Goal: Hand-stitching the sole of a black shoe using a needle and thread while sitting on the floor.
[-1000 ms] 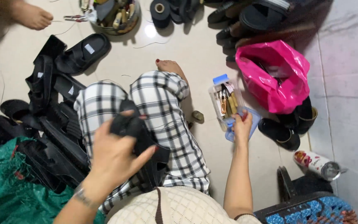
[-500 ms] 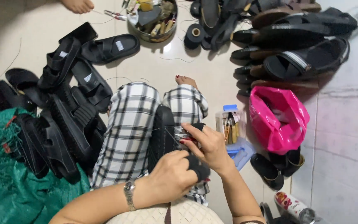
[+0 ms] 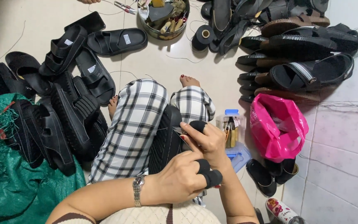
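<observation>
The left hand (image 3: 181, 180) was curled shut around the near end of a black sandal (image 3: 166, 139), its fingers wearing black finger guards (image 3: 210, 176). The right hand (image 3: 208, 141) was closed on the sandal's right edge, pinching something small between thumb and forefinger; what it was could not be made out. A black guard covered one fingertip of that hand too.

The sandal stood on edge between the checked-trouser knees (image 3: 137, 124), sole ribs facing left, directly under both hands.

A heap of black sandals (image 3: 63, 112) lay to the left beside a green net sack (image 3: 9, 182). A clear tool box (image 3: 228, 128) and a pink bag (image 3: 278, 126) sat just right of the hands. A metal bowl (image 3: 162, 20) and a thread spool (image 3: 201, 35) lay far off.
</observation>
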